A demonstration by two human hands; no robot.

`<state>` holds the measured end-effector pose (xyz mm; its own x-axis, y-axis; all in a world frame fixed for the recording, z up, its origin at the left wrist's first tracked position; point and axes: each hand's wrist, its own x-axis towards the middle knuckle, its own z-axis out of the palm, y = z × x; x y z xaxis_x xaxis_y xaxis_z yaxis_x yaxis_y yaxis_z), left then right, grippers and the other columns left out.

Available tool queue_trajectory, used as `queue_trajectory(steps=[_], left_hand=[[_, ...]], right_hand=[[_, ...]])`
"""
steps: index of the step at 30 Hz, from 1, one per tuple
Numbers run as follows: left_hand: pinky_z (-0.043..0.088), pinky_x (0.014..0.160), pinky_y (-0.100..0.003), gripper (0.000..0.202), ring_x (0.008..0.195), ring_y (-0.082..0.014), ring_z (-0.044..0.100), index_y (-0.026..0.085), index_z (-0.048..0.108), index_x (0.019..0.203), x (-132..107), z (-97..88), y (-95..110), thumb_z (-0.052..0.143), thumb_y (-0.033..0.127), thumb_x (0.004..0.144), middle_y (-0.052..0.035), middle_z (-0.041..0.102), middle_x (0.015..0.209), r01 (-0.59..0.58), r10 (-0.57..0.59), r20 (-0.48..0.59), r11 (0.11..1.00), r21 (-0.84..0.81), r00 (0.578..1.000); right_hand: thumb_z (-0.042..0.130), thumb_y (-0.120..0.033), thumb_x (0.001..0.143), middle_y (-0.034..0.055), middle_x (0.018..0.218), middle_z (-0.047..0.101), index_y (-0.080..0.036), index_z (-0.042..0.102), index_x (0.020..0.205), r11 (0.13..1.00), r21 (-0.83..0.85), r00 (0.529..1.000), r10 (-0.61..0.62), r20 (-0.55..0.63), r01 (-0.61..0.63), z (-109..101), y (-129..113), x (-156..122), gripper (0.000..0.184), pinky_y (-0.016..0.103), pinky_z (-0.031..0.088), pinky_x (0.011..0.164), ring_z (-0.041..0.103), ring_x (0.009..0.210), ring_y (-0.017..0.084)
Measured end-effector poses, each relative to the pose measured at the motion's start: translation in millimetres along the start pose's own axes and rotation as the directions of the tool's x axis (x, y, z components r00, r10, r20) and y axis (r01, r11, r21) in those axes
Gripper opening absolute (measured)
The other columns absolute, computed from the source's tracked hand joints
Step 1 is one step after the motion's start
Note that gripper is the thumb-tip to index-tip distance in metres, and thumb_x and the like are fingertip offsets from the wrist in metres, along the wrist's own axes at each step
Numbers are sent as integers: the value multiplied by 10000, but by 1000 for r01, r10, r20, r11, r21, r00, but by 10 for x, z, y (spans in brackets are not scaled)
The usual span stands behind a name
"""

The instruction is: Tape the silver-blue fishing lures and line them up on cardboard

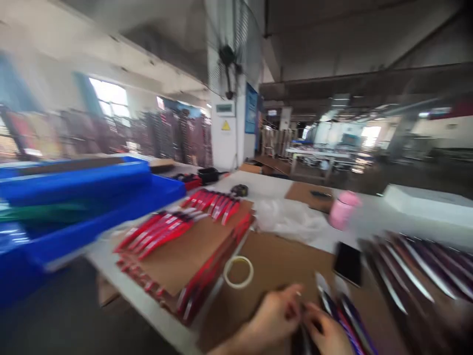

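Observation:
The picture is smeared by motion. At the bottom edge my left hand (275,315) and my right hand (327,333) meet over a brown cardboard sheet (273,261). Both are curled around a small bundle of thin purple and red strips (345,320) that fan out to the right. Just beyond my left hand lies a ring of clear tape (238,271). A black phone (348,264) rests on the cardboard past my right hand.
Rows of red strips (166,231) lie on cardboard at the left; dark purple strips (421,271) spread at the right. Blue bins (84,197) stand far left. A pink bottle (342,209) and crumpled plastic wrap (291,219) sit behind. The table edge runs diagonally at the lower left.

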<state>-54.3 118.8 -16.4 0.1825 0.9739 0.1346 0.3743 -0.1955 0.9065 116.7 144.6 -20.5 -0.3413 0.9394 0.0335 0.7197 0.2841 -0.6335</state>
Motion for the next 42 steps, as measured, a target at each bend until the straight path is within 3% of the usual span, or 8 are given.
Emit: queue_trajectory(steps=[2, 6, 10, 13, 19, 25, 30, 42], left_hand=[[420, 608, -233, 642, 597, -114, 535, 210, 492, 1299, 52, 13, -61, 513, 62, 674, 32, 642, 742, 2, -1, 25, 999, -49, 1000], [428, 644, -228, 602, 646, -114, 532, 194, 511, 1282, 105, -47, -158, 492, 115, 686, 21, 604, 793, 19, -14, 41, 991, -133, 999], [446, 787, -277, 188, 865, -168, 556, 194, 678, 908, 90, -165, -142, 546, 251, 787, -43, 551, 946, -56, 52, -28, 984, -170, 998], [416, 827, -287, 140, 883, -178, 554, 192, 667, 768, 75, -218, -85, 546, 255, 798, -33, 564, 869, -74, 72, -20, 990, -124, 997], [393, 749, -251, 176, 781, -157, 563, 198, 689, 796, 53, -224, -8, 520, 244, 779, -4, 620, 784, -6, 12, 85, 998, -67, 996], [327, 620, -232, 513, 612, -129, 448, 185, 600, 1200, 89, -206, -29, 550, 266, 696, 51, 507, 650, 114, -103, 191, 992, -48, 976], [332, 608, -229, 172, 637, -137, 492, 165, 615, 768, 118, -162, -43, 518, 291, 702, 27, 548, 642, 126, -130, 147, 992, 30, 981], [295, 555, -216, 114, 574, -111, 438, 177, 593, 687, 115, -131, -71, 483, 206, 701, 52, 489, 581, 87, -102, 107, 988, 130, 989]], right_hand=[[445, -170, 799, 55, 865, 684, -230, 618, 668, 986, 152, 998, -65, -20, 67, 21, -46, 21, 225, 326, 472, 865, 640, 920, 218], [435, -121, 752, 28, 763, 624, -200, 556, 621, 958, 278, 996, -55, -77, 74, 47, -180, 27, 195, 262, 437, 726, 605, 770, 173], [438, -59, 718, 11, 739, 607, -192, 539, 596, 940, 335, 995, -38, -92, 67, 29, -274, -12, 206, 234, 409, 691, 580, 728, 150], [436, -38, 706, 7, 728, 598, -190, 528, 585, 936, 347, 995, -33, -94, 64, 21, -278, -20, 214, 234, 401, 686, 572, 717, 148], [449, -57, 725, 9, 741, 599, -194, 506, 573, 945, 324, 995, -20, -103, 52, 28, -273, -29, 212, 241, 393, 680, 576, 739, 159], [452, -47, 730, 12, 779, 649, -199, 538, 594, 935, 349, 993, -22, -114, 61, 21, -296, -36, 221, 242, 415, 715, 605, 770, 162], [456, -35, 712, 4, 756, 631, -195, 543, 578, 949, 310, 991, -12, -130, 52, 33, -287, -35, 227, 230, 411, 700, 597, 754, 154], [434, -35, 691, -3, 742, 607, -196, 538, 582, 945, 322, 996, -37, -80, 61, 3, -287, -36, 221, 225, 400, 687, 585, 750, 149]])
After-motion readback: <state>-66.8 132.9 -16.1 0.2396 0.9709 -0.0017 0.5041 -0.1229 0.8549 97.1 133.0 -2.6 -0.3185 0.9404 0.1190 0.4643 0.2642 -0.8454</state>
